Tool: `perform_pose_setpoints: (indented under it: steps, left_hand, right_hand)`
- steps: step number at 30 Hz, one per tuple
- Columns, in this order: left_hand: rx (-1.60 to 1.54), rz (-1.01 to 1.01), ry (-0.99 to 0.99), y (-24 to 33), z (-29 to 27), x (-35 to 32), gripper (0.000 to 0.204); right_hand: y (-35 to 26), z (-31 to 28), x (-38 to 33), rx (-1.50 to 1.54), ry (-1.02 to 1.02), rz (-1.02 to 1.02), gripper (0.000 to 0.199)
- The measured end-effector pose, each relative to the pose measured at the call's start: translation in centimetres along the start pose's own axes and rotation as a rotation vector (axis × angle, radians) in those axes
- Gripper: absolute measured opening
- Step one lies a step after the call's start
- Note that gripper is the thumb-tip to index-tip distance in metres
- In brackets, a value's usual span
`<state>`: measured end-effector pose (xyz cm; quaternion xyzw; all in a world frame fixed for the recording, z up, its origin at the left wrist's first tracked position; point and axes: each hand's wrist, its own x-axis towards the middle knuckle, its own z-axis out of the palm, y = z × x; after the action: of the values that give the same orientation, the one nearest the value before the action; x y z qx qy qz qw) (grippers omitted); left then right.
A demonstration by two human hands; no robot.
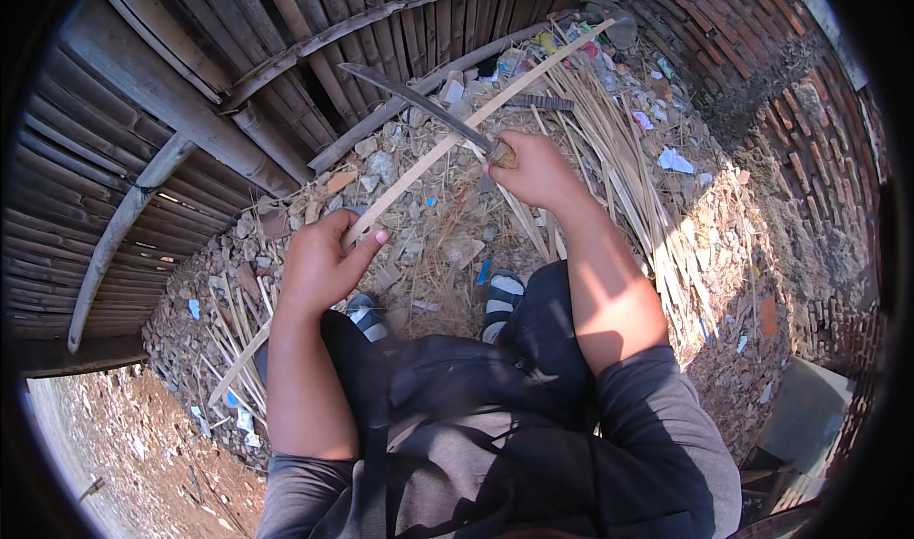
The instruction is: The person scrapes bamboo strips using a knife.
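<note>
My left hand (pixel 328 261) is closed around a long pale bamboo strip (pixel 416 172), which slants up and away to the right; a further length of it shows below my left forearm. In my right hand (pixel 543 170) is the handle of a machete (pixel 419 100), my fingers wrapped round it. Its long dark blade points up and to the left and crosses the bamboo strip close to my right hand. Whether the edge touches the strip or bites into it, I cannot tell.
Many split bamboo strips (pixel 633 191) lie in a heap on the right, with more (pixel 228 349) at the left. Rubble and litter (pixel 381 166) cover the ground around my sandalled feet. A bamboo wall (pixel 219 72) stands ahead and left, a brick wall (pixel 819 158) at right.
</note>
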<state>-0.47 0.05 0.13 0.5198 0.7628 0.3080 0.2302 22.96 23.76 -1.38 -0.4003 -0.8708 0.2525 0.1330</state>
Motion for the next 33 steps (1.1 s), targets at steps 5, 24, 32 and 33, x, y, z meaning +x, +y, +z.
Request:
perform_pose_setpoints:
  steps: [5,24,32,33]
  left_hand:
    - [0.004,0.017,0.027,-0.6,0.4,0.0,0.032]
    - [-0.03,0.005,0.014,-1.0,0.5,-0.1,0.042]
    - [-0.058,-0.015,-0.098,-0.9,0.3,0.0,0.034]
    - [-0.059,-0.012,-0.095,-1.0,0.5,0.1,0.034]
  right_hand:
    - [-4.0,1.3,-1.5,-0.164,-0.22,-0.318,0.034]
    - [-4.1,2.3,-1.3,-0.195,-0.206,-0.341,0.042]
    - [1.7,-0.1,1.0,0.165,0.013,0.096,0.06]
    - [1.8,0.0,0.9,0.173,0.027,0.072,0.064]
